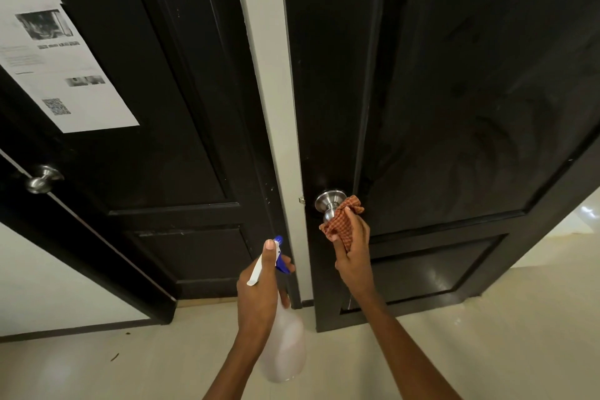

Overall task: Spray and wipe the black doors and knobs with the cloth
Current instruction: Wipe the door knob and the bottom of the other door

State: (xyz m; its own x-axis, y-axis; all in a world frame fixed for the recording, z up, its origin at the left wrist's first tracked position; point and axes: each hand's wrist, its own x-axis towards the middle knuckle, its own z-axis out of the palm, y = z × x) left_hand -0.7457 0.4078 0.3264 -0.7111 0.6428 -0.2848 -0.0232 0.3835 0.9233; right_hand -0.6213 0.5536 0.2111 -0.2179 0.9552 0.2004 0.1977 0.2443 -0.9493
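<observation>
Two black panelled doors fill the view, a left door [168, 127] and a right door [470, 107]. On the right door sits a steel knob [328, 203]. My right hand [354, 253] grips an orange checked cloth [342, 221] and holds it against that knob's outer end. My left hand [259, 289] holds a translucent spray bottle [285, 347] with a blue and white trigger head [278, 256], pointed toward the gap between the doors. A second steel knob [42, 178] sits at the far left on another black door edge.
A pale wall strip [269, 75] separates the two doors. A printed paper notice [58, 58] with a QR code is stuck to the left door. Light tiled floor [130, 367] lies below. The right door stands angled, with bright floor beyond it at the right.
</observation>
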